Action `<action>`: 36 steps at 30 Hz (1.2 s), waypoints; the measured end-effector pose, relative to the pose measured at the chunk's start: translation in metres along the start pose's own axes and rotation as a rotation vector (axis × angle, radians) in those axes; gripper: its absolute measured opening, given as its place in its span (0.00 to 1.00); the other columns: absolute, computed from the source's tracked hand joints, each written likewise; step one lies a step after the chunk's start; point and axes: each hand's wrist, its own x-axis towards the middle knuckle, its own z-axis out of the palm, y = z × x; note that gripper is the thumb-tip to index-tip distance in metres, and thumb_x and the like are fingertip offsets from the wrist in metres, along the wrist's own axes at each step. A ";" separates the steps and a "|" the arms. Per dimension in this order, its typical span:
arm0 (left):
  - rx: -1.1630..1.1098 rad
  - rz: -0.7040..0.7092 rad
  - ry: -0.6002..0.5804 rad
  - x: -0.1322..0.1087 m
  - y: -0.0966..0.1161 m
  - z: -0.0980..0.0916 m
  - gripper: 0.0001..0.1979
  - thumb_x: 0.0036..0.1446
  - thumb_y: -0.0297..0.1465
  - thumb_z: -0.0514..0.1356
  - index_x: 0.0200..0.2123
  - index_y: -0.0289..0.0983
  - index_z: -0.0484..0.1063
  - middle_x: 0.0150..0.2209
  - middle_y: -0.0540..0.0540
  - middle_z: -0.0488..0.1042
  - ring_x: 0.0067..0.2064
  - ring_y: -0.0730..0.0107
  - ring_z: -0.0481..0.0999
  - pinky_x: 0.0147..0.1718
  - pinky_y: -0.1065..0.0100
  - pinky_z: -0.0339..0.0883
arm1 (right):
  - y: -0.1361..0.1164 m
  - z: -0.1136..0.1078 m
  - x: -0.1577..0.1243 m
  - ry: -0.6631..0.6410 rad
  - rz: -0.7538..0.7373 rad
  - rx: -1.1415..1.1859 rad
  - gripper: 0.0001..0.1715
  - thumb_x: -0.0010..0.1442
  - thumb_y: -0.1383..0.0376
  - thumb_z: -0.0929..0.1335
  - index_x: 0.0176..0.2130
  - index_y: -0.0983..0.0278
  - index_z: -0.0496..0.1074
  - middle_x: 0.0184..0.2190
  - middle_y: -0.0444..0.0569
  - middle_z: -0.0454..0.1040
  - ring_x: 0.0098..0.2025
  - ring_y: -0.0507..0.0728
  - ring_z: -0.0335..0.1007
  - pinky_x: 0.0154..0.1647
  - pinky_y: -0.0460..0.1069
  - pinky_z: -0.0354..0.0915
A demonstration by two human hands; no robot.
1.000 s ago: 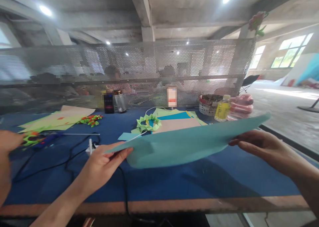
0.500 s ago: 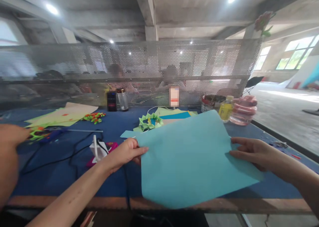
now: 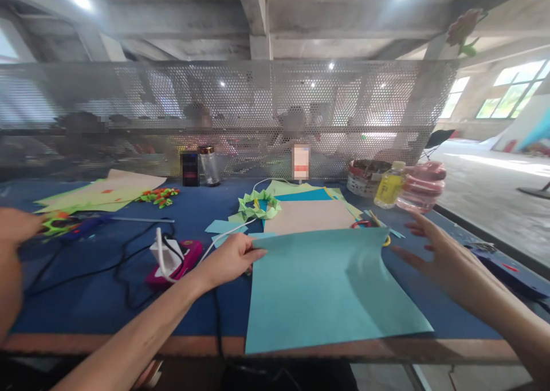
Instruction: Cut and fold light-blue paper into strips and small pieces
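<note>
A large sheet of light blue paper (image 3: 318,293) lies over the front of the blue-covered table, its far right part slightly curled. My left hand (image 3: 238,259) pinches its far left corner between thumb and fingers. Off the sheet's right side, my right hand (image 3: 429,245) hovers with its fingers apart and nothing in it. Just beyond the sheet are a pale pink sheet (image 3: 309,214), a ring of folded green paper (image 3: 259,205) and small light blue paper pieces (image 3: 226,226). Red handles, perhaps of scissors (image 3: 361,224), show at the sheet's far edge.
A pink power strip (image 3: 189,259) with a white plug and cables sits left. Another person's hand (image 3: 23,225) is at far left. A yellow bottle (image 3: 389,186), pink container (image 3: 421,186) and basket (image 3: 365,178) stand back right. A perforated screen (image 3: 240,110) rises behind.
My right hand has let go of the blue sheet and opened. The sheet has come down from a raised, tilted position toward the table. My left hand still holds its corner.
</note>
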 end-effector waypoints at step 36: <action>1.124 0.932 0.143 -0.032 -0.046 0.032 0.18 0.60 0.21 0.49 0.52 0.27 0.69 0.51 0.36 0.76 0.53 0.59 0.74 0.46 0.62 0.74 | -0.119 0.062 -0.042 -0.791 -0.808 -0.026 0.53 0.45 0.75 0.63 0.68 0.69 0.43 0.69 0.54 0.38 0.70 0.63 0.32 0.68 0.62 0.40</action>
